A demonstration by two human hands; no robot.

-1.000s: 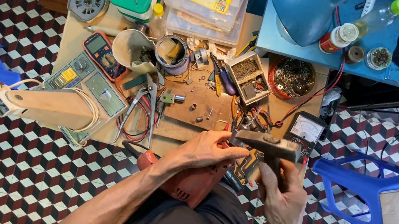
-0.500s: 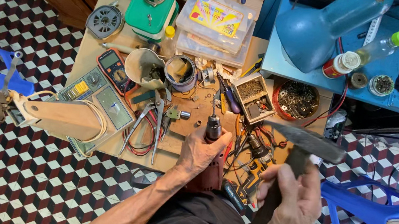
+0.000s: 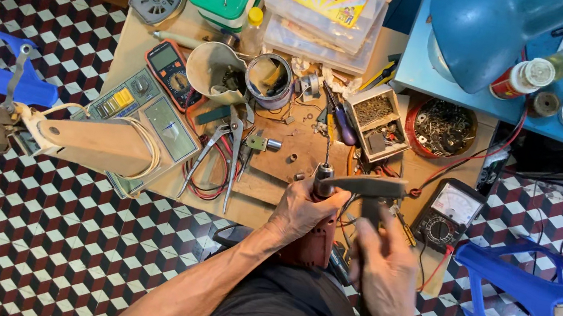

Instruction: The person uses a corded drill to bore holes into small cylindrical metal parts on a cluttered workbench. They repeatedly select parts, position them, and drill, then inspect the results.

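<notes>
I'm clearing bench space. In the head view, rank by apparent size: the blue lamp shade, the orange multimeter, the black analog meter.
1. Blue lamp shade, largest, though it sits higher, nearer the camera.
2. and 3. Orange multimeter and black analog meter look alike; unranked.

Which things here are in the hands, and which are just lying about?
In hand: left hand grips red drill; right hand holds hammer.
Lying about: pliers, orange meter, black meter, tin can, blue lamp.

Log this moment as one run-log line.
left hand: grips red drill | right hand: holds hammer by handle | hammer head at drill chuck | surface: cluttered workbench
</notes>
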